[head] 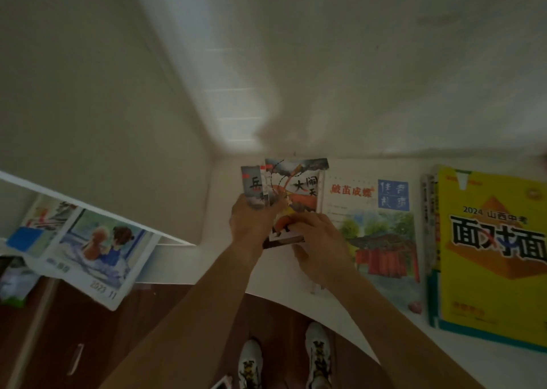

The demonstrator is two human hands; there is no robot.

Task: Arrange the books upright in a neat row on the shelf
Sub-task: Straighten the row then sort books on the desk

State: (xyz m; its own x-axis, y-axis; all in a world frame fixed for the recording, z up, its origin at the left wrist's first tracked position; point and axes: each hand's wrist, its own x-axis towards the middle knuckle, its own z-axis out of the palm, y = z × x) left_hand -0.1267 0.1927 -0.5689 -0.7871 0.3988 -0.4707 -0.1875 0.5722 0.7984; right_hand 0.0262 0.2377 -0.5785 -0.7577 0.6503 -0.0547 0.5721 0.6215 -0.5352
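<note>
Below, my left hand [250, 226] grips a small grey book [254, 188]. My right hand [318, 242] presses flat, fingers open, on the illustrated book [299, 187] just beside it on the shelf [225, 240].

Both forearms are bare, with no sleeve, watch or band showing anywhere along them up to the bottom edge of the view. The left hand [251, 220] and the right hand [321, 242] are bare too, with no gloves and no rings that can be made out in the dim, slightly blurred light. On the feet the person wears a pair of pale, chunky sneakers [318, 356] with dark laces and yellowish markings across the top.
</note>
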